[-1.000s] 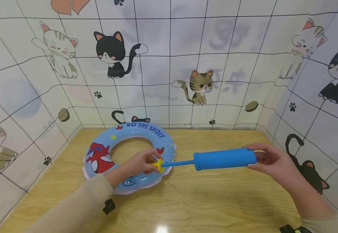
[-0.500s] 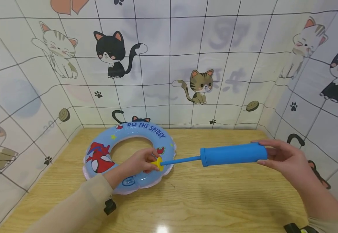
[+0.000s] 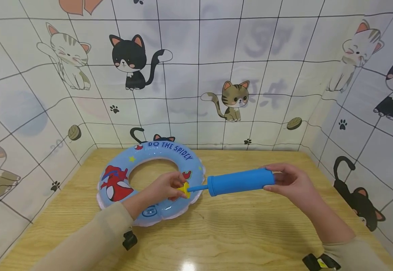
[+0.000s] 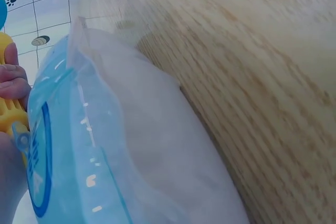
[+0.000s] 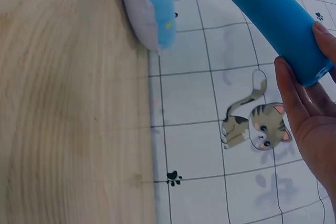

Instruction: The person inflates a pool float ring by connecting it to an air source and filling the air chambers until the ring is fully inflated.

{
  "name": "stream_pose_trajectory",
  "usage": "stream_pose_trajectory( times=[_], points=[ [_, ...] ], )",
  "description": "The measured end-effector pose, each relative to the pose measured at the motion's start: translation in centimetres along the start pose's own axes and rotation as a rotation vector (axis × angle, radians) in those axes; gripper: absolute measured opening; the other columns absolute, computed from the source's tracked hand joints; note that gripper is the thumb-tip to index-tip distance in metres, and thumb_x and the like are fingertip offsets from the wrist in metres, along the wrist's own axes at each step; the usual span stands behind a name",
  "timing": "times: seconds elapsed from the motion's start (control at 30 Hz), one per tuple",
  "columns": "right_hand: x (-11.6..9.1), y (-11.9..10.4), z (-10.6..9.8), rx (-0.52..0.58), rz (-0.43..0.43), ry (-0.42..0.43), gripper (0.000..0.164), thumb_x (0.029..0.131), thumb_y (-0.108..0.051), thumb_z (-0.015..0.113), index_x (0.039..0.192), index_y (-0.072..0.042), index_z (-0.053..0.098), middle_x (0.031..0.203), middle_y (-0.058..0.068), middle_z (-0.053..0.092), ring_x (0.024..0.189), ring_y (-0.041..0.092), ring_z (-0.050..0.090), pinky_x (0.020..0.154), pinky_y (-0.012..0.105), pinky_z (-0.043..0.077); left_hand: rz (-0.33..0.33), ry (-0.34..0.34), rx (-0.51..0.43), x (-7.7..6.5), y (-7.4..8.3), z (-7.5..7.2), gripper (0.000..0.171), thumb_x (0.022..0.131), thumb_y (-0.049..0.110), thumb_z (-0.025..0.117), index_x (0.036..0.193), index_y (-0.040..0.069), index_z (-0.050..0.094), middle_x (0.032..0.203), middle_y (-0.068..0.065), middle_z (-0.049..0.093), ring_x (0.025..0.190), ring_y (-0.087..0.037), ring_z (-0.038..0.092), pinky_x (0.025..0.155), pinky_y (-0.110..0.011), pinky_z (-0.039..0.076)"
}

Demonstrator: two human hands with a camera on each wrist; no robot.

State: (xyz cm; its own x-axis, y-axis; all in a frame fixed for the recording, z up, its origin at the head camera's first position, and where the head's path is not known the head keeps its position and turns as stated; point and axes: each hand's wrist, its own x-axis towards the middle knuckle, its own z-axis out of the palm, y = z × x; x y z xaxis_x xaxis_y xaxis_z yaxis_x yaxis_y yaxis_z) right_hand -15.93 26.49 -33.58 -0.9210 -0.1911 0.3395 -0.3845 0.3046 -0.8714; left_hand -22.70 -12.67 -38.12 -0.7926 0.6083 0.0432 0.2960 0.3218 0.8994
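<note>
A blue hand air pump (image 3: 242, 182) is held level over the table, its yellow end piece (image 3: 185, 190) on the left and a short length of blue rod (image 3: 198, 188) showing. My left hand (image 3: 164, 187) grips the yellow piece above the near right part of a light blue inflatable swim ring (image 3: 115, 184). A clear valve tab (image 4: 21, 139) sits against the yellow piece in the left wrist view; whether they are joined cannot be told. With fingers and thumb, my right hand (image 3: 292, 184) holds the barrel's far end, as the right wrist view also shows.
Both hands work above a light wooden table (image 3: 237, 233). Walls covered with a cat-print grid sheet (image 3: 182, 82) stand behind it and along both sides. The swim ring lies flat near the back left, close to the rear wall.
My right hand drew the barrel to the right, lengthening the visible rod, then pushed it back left past its first place, so less rod shows. My left hand and the swim ring stayed put.
</note>
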Motion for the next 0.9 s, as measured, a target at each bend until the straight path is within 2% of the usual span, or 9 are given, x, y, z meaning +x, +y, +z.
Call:
stream_pose_trajectory(
  times=[0.2,0.5,0.77,0.9],
  points=[
    [0.7,0.1,2.4,0.036,0.052,0.0,0.048,0.08,-0.005,0.08,0.124,-0.002,0.061,0.116,-0.003,0.06,0.094,0.012,0.067,0.076,0.03,0.056,-0.031,0.01,0.005,0.1,0.2,0.0,0.029,0.086,0.004,0.074,0.108,0.002,0.055,0.08,-0.005,0.067,0.053,-0.017,0.051,0.055,-0.026,0.047],
    [2.0,-0.2,5.1,0.079,0.088,-0.035,0.05,0.079,-0.005,0.08,0.125,-0.001,0.061,0.12,0.019,0.058,0.094,0.019,0.067,0.078,0.033,0.056,-0.045,0.03,0.017,0.3,0.4,0.0,0.031,0.085,0.008,0.075,0.108,0.003,0.056,0.084,-0.006,0.068,0.055,-0.018,0.053,0.057,-0.029,0.048],
    [2.0,0.2,5.4,0.098,0.085,-0.056,0.05,0.081,-0.005,0.079,0.126,-0.001,0.059,0.122,0.02,0.057,0.096,0.018,0.067,0.078,0.034,0.056,-0.014,0.076,0.099,0.2,0.7,0.4,0.037,0.08,0.009,0.08,0.108,0.003,0.055,0.087,-0.005,0.07,0.054,-0.016,0.057,0.056,-0.028,0.051],
    [1.8,0.4,4.7,0.083,0.082,-0.051,0.05,0.082,-0.008,0.079,0.127,-0.002,0.059,0.124,0.019,0.057,0.097,0.016,0.067,0.079,0.033,0.055,0.022,0.079,0.123,0.2,0.9,0.5,0.04,0.08,0.014,0.082,0.109,0.005,0.055,0.09,-0.006,0.072,0.064,-0.017,0.063,0.06,-0.029,0.053]
  ],
)
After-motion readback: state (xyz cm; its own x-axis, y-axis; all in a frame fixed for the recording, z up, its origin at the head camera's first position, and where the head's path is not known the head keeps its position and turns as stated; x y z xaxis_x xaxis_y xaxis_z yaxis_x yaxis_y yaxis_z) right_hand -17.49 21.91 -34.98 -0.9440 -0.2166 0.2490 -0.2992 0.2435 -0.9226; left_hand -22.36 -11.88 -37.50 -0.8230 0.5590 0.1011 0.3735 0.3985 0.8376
